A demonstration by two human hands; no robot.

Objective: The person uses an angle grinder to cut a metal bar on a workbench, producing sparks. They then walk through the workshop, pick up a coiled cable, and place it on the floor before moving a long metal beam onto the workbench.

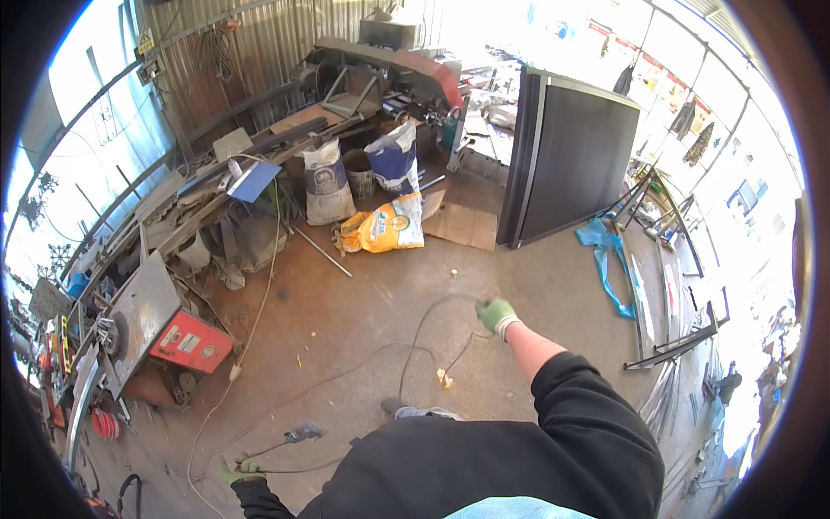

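R hand (496, 317), in pale green glove, is out front above the floor, fingers closed round a dark cable (418, 336); cable bows out L of the fist, then drops back twd a shoe (430, 413) by the black jacket (415, 471). Thin length below R hand runs down to a small yellowish piece (445, 379) on floor. L hand (240, 470), same kind of glove, is at lower L, fingers partly curled; dark cord meets it, but can't tell if they're closed on it. Dk grey-blue item (304, 432) lies on floor, just R of L hand. Pale cord (260, 307) crosses floor on L, past a red-fronted machine (192, 342) & red reel (105, 424). Up front, yellow bag (385, 227) lies nr two upright sacks, white/grey (328, 192) & blue/white (393, 157), w/ bucket (360, 179) btwn. Flat cardboard (462, 225) R of bag, then tall dk cabinet (577, 156); blue plastic (605, 251) on floor farther R.
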